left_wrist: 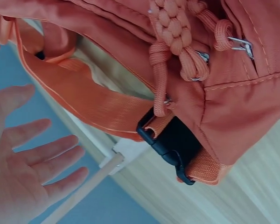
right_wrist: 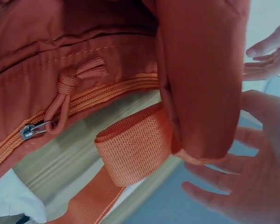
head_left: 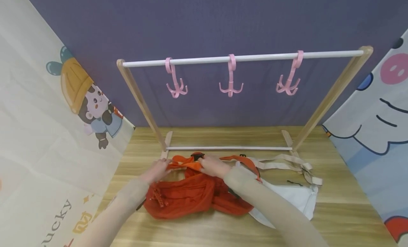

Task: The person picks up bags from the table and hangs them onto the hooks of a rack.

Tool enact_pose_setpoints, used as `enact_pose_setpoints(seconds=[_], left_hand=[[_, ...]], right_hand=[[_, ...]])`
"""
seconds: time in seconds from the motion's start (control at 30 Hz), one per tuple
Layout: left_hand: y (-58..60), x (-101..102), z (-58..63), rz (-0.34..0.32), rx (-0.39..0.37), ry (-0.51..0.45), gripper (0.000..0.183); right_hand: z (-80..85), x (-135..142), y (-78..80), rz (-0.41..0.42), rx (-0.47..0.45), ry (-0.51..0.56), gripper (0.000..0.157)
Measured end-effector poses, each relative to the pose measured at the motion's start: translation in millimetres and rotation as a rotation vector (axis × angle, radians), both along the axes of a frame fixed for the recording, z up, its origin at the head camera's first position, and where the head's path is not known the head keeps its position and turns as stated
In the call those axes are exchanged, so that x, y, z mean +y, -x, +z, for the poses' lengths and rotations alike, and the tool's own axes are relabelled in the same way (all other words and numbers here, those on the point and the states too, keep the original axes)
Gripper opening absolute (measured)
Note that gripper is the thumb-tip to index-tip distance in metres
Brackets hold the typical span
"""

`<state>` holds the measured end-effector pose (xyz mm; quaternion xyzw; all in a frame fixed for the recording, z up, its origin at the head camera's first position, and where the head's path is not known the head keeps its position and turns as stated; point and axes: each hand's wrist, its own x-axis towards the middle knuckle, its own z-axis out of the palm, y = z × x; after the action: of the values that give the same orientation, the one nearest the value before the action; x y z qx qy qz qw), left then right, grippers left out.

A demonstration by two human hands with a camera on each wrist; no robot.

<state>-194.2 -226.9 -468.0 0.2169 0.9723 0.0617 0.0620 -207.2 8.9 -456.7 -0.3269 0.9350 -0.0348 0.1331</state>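
Observation:
A red-orange waist bag (head_left: pixel 181 197) lies on the wooden tabletop, its orange strap (head_left: pixel 188 165) looped behind it. My left hand (head_left: pixel 156 172) is at the strap's left end; the left wrist view shows its fingers (left_wrist: pixel 60 154) spread and apart from the strap. A black buckle (left_wrist: pixel 170 144) and a braided cord pull (left_wrist: pixel 172 32) show on the bag there. My right hand (head_left: pixel 214 166) is over the strap by another black buckle (head_left: pixel 197 156). In the right wrist view its fingers (right_wrist: pixel 214 175) extend loosely at the bag's edge, the tips partly hidden behind it.
A white bag (head_left: pixel 293 197) with beige straps (head_left: pixel 287 162) lies to the right, partly under my right forearm. Behind stands a wooden rack with a white rail (head_left: pixel 204 60) carrying three pink hooks (head_left: pixel 231 77). Printed cloths (head_left: pixel 38 133) border both sides.

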Motion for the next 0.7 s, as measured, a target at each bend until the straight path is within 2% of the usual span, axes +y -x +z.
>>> enact_pose_setpoints(seconds=[0.3,0.7], left_hand=[[8.2,-4.0,-8.4,0.017,-0.059,-0.041,0.036],[13.8,-9.5,-18.1,-0.003,-0.138,-0.071,0.024]], right_hand=[[-3.9,-16.9,2.2,-0.019,-0.066,-0.137,0.046],[-8.8,-28.3,2.8,-0.047,-0.079,-0.132,0.039]])
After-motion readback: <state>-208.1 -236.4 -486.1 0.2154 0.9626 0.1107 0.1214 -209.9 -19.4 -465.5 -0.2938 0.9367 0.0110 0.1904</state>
